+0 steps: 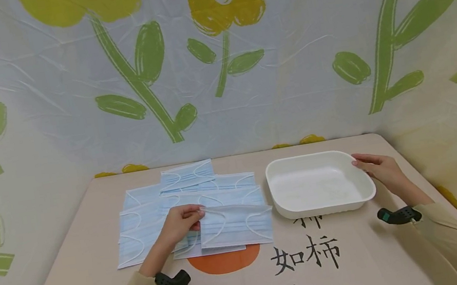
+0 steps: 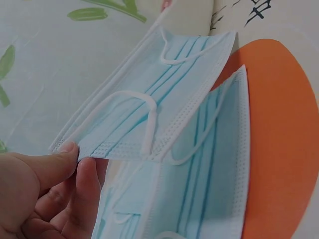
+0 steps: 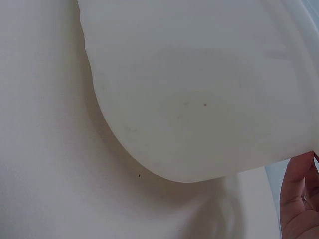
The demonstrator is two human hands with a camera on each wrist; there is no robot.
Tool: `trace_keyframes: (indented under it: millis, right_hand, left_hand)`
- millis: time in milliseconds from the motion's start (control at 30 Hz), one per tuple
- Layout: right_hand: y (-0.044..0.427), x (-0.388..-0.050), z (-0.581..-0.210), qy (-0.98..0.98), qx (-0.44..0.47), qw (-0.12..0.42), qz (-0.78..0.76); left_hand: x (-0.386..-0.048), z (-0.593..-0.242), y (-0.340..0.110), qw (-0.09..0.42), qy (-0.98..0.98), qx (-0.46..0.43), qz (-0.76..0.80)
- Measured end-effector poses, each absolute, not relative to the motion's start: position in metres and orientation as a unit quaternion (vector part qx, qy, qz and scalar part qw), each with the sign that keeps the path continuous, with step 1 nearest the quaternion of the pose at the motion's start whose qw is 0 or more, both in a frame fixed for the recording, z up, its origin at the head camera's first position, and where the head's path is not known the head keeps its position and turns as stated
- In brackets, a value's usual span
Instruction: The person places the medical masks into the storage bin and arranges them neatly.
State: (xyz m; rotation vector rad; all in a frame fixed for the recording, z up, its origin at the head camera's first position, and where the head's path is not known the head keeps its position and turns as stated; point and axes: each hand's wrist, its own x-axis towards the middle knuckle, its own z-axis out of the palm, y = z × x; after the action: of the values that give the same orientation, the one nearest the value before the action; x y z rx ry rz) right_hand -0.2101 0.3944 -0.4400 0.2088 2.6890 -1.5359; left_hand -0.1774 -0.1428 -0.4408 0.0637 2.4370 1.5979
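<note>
My left hand (image 1: 182, 223) pinches a light-blue face mask (image 1: 235, 225) by its upper left corner, thumb on top. In the left wrist view the held mask (image 2: 149, 94) is tilted above another mask (image 2: 199, 164), its white ear loops hanging over the pleats. Several more blue masks (image 1: 143, 197) lie overlapping on the table, around and behind that hand. To the right, an oblong white plastic tray (image 1: 318, 211) holds nothing. My right hand (image 1: 381, 171) grips the tray's right rim; in the right wrist view, fingers (image 3: 299, 174) show at its edge.
The table cover (image 1: 80, 278) carries black characters (image 1: 305, 254) and an orange round print (image 1: 225, 262). A flower-patterned cloth (image 1: 225, 118) hangs behind the table and along both sides. A dark band sits on each wrist.
</note>
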Motion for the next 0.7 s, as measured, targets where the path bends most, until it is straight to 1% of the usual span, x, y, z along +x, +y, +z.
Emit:
trace_keyframes:
  millis: [467,700]
  right_hand:
    - [0.395,-0.211,-0.443,0.878,0.077,0.028,-0.472]
    - [0.397,-0.214,-0.443,0.865,0.074,0.022,-0.495]
  left_hand:
    - [-0.187,-0.415,-0.143,0.105,0.823,0.052,0.556]
    - [-0.192,-0.405,-0.136,0.095,0.831,0.044,0.547]
